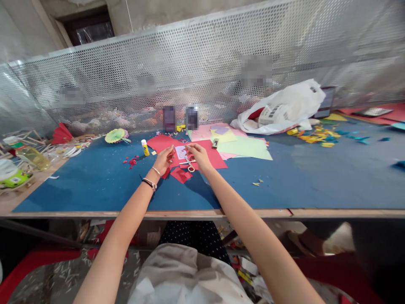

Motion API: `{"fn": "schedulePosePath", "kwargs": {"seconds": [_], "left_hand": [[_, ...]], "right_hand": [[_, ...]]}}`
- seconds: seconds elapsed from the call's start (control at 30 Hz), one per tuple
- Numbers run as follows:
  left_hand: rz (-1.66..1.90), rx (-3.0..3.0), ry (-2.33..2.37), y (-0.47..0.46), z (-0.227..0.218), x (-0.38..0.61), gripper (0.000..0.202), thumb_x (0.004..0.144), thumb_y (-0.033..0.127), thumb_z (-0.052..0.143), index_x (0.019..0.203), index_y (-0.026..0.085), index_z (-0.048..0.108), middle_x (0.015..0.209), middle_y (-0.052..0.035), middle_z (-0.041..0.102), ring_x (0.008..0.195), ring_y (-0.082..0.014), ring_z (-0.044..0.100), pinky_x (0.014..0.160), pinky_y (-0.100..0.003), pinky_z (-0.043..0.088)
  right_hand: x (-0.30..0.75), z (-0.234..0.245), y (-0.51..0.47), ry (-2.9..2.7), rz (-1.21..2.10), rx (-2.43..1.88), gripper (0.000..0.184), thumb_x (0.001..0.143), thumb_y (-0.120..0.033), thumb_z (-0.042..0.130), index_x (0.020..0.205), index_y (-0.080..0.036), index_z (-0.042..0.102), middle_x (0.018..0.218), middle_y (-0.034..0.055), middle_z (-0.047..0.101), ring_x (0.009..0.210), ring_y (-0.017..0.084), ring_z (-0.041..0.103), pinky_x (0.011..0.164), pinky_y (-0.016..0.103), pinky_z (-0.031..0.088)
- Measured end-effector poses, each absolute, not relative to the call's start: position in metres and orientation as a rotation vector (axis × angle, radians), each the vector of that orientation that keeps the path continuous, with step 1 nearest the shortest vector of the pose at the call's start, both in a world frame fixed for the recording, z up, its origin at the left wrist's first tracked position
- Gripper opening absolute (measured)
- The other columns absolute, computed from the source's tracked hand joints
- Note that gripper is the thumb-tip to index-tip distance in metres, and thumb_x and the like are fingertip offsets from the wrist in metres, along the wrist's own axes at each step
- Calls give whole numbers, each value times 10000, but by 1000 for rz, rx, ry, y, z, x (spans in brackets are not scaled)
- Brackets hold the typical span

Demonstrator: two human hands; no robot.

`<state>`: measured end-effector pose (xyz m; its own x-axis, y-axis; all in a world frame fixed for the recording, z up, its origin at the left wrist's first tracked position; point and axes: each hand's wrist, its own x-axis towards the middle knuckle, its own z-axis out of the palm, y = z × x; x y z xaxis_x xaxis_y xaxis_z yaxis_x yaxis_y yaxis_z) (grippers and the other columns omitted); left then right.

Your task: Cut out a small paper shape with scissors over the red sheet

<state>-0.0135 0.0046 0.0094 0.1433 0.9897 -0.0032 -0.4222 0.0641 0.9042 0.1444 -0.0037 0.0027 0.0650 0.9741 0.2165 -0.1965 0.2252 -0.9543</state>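
Note:
My left hand (165, 159) is over the red paper sheet (215, 159), fingers curled together at the left edge of a small pale lilac paper (180, 152). Opposite it, my right hand (196, 154) has its thumb and fingers pinched near that paper's upper right corner. Whatever lies between the fingertips of either hand is too small to make out. Just below my right fingers rest scissors (191, 167) with pale handles. Nearer the table edge is a folded red paper piece (181, 175). A yellow glue stick (144, 147) stands upright left of my hands.
Red scraps (132, 161) lie by the glue stick. Beyond are a green paper rosette (115, 135), two phones (169, 118) and pastel sheets (247, 147). A white plastic bag (281, 107) lies right, near yellow scraps (319, 136). A bottle (31, 155) is far left; perforated metal mesh (202, 55) rises behind.

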Motion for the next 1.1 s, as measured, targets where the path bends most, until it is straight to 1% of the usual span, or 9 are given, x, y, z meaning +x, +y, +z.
{"fn": "schedulePosePath", "kwargs": {"seconds": [0.2,0.4,0.57,0.7,0.8,0.9,1.0,1.1], "left_hand": [[1256,934,789,5,9,-14,275,620,319,784,759,169,600,674,40,576,518,-33,513,433,-146,313],[1295,977,942,3,7,-11,305,654,406,755,790,166,626,758,-11,633,536,-45,519,437,-152,299],[1302,948,1011,4,6,-10,292,672,407,742,799,164,642,758,-27,646,543,-58,517,448,-167,304],[1301,949,1031,5,5,-10,265,697,394,722,780,155,640,738,-20,627,543,-57,515,449,-168,302],[1315,979,1049,6,3,-9,284,680,400,736,754,148,625,726,-10,610,539,-51,502,455,-169,302],[1317,1018,1039,7,0,-7,310,673,413,742,725,144,598,664,7,569,526,-49,479,460,-169,297],[1314,1053,1074,10,-1,-6,303,738,424,686,698,156,549,593,27,504,516,-61,467,471,-174,302],[1465,1103,1224,13,5,-11,249,847,392,565,720,188,499,571,41,465,500,-76,445,493,-187,322]], "right_hand": [[144,2,-4,-1129,1115,-922,282,652,-427,641,794,-192,577,776,-2,615,589,84,525,476,187,364],[144,1,-3,-1133,1128,-925,280,652,-416,648,806,-189,587,796,3,630,601,82,533,493,185,372],[146,2,-3,-1095,1168,-919,305,647,-442,651,810,-192,591,811,8,641,594,80,537,484,186,366],[146,2,-3,-1078,1185,-913,308,637,-442,666,802,-193,590,823,12,646,605,85,549,480,185,363],[146,2,-3,-1089,1184,-920,312,634,-452,657,796,-194,585,833,17,651,603,86,547,479,187,357],[146,2,-3,-1101,1186,-925,321,626,-458,650,794,-193,584,837,21,656,610,86,550,481,185,357],[146,2,-3,-1099,1180,-934,319,619,-451,647,793,-191,586,849,26,659,622,88,553,478,181,361],[147,2,-3,-1092,1166,-943,304,622,-441,636,790,-192,586,862,28,659,639,93,552,477,181,371]]}}
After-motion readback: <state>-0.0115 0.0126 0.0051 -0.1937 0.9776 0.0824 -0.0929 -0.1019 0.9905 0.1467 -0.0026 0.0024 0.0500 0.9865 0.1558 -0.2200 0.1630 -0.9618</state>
